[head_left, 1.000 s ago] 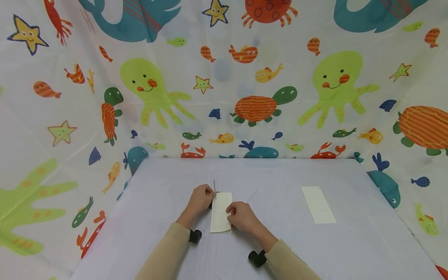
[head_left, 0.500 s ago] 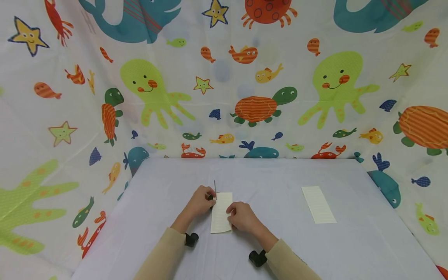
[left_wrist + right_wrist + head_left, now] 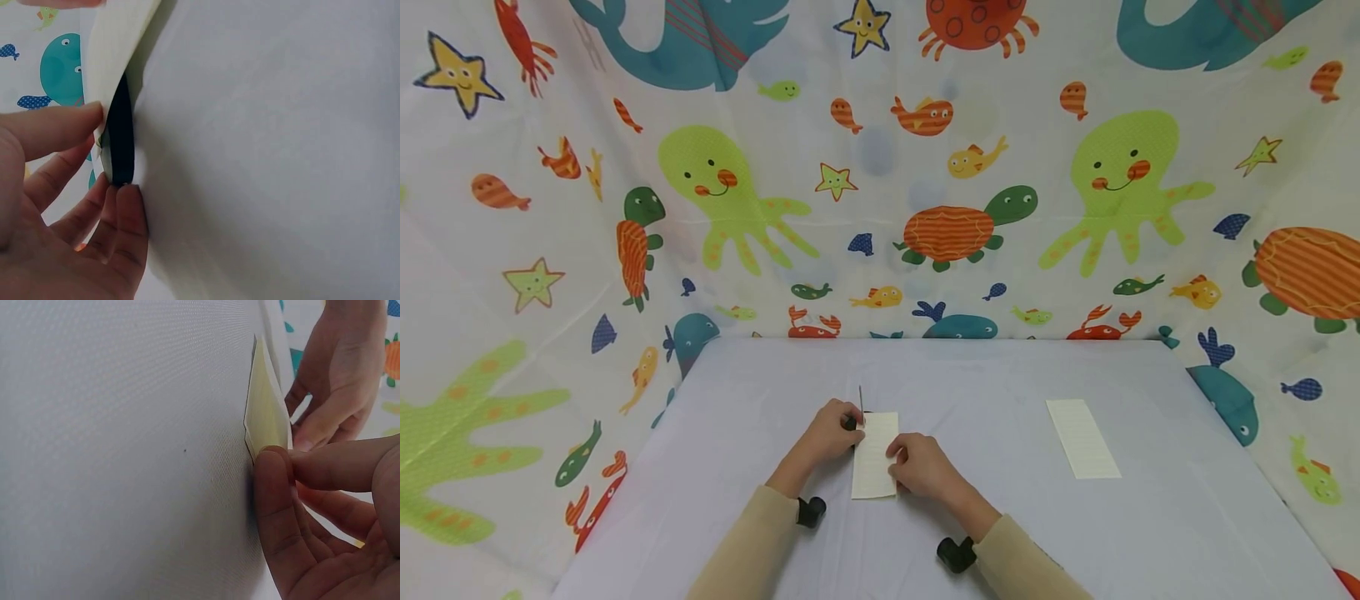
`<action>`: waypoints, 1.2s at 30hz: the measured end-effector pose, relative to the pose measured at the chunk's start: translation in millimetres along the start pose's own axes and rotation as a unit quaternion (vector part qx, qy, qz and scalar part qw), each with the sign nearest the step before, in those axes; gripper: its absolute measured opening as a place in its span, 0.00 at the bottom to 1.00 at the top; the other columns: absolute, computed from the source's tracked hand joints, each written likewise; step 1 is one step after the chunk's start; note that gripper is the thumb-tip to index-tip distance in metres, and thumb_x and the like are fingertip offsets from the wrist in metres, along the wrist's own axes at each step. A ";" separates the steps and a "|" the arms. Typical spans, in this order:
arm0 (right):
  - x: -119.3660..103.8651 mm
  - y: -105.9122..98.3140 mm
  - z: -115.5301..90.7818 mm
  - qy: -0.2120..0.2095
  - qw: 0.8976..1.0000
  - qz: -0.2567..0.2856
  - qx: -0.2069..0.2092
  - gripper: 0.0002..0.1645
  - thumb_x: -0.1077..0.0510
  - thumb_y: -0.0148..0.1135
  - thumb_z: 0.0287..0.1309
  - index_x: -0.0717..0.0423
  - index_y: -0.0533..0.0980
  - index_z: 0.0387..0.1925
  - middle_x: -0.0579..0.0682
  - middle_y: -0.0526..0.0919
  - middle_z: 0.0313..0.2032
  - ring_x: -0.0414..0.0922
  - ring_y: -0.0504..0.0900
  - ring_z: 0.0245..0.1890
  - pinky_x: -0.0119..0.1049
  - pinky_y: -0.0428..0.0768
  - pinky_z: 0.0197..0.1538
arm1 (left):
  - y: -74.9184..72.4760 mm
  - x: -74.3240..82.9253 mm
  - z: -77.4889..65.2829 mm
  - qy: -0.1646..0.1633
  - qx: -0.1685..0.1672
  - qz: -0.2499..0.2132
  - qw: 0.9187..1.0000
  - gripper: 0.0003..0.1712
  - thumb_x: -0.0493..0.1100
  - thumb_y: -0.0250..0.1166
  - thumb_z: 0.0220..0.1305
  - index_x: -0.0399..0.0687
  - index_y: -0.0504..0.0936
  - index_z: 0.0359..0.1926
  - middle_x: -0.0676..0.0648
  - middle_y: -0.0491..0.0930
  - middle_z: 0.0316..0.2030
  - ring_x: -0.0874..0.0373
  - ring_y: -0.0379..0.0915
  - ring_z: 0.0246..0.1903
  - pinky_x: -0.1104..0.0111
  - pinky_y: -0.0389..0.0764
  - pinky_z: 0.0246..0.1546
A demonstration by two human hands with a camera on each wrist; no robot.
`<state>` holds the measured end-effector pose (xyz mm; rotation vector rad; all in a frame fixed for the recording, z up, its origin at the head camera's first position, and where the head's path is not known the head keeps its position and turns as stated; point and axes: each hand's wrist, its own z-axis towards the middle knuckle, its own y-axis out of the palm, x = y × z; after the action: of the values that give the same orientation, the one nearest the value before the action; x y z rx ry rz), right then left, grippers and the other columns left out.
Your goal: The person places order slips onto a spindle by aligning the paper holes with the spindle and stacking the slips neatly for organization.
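A cream, faintly lined paper [image 3: 875,467] lies at the middle of the table, and in the right wrist view its layers stand apart at the edge. My left hand [image 3: 831,429] holds its upper left edge. In the left wrist view the thumb presses the paper, while the other fingers reach a dark, flat, curved strip [image 3: 122,144] under it. I cannot tell what that strip is. A thin brownish line [image 3: 861,400] sticks up by the left fingertips. My right hand [image 3: 925,468] pinches the paper's right edge between thumb and fingers, as its wrist view also shows.
A second lined cream sheet [image 3: 1083,439] lies flat on the right side of the white table [image 3: 985,383]. Behind the table hangs a curtain [image 3: 865,300] printed with sea animals. Black wrist cameras [image 3: 957,554] sit on both wrists.
My left hand has shifted its grip slightly and its wrist has moved a little to the left. The paper and my right hand have barely moved.
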<state>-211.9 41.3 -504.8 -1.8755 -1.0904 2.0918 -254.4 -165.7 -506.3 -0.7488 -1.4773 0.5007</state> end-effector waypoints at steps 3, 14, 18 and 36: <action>-0.3 -3.0 -3.3 -0.002 1.000 -0.010 -0.003 0.10 0.71 0.62 0.52 0.64 0.80 0.38 0.47 0.75 0.23 0.39 0.74 0.19 0.32 0.72 0.24 | -0.8 0.1 0.0 -0.004 -0.002 0.002 1.000 0.09 0.37 0.72 0.58 0.45 0.82 0.39 0.44 0.74 0.42 0.51 0.70 0.39 0.55 0.74 0.44; 3.2 -20.1 -18.8 -0.003 0.999 -0.045 -0.010 0.12 0.69 0.62 0.55 0.64 0.81 0.42 0.45 0.77 0.25 0.41 0.72 0.23 0.33 0.72 0.26 | -1.3 2.9 -0.6 -0.022 -0.009 -0.013 1.000 0.12 0.37 0.73 0.58 0.45 0.81 0.42 0.43 0.74 0.46 0.49 0.70 0.43 0.52 0.75 0.48; 7.6 -28.9 -25.6 -0.015 0.998 -0.057 -0.009 0.09 0.67 0.64 0.58 0.62 0.82 0.41 0.44 0.77 0.27 0.40 0.73 0.25 0.33 0.74 0.28 | -0.3 1.8 -0.9 -0.028 -0.008 -0.014 0.999 0.12 0.37 0.73 0.58 0.45 0.81 0.42 0.43 0.74 0.46 0.49 0.70 0.43 0.53 0.75 0.47; 25.3 -73.0 -52.8 -0.041 0.987 -0.156 0.011 0.07 0.65 0.67 0.60 0.57 0.83 0.41 0.40 0.78 0.28 0.38 0.74 0.29 0.34 0.75 0.33 | -1.3 -0.7 -2.9 -0.021 -0.007 -0.026 0.999 0.12 0.37 0.73 0.58 0.44 0.81 0.42 0.43 0.75 0.48 0.49 0.71 0.44 0.53 0.74 0.49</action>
<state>-195.9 130.5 -481.4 -1.5056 -1.2767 2.0046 -251.7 -167.6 -505.6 -0.7124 -1.5372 0.4701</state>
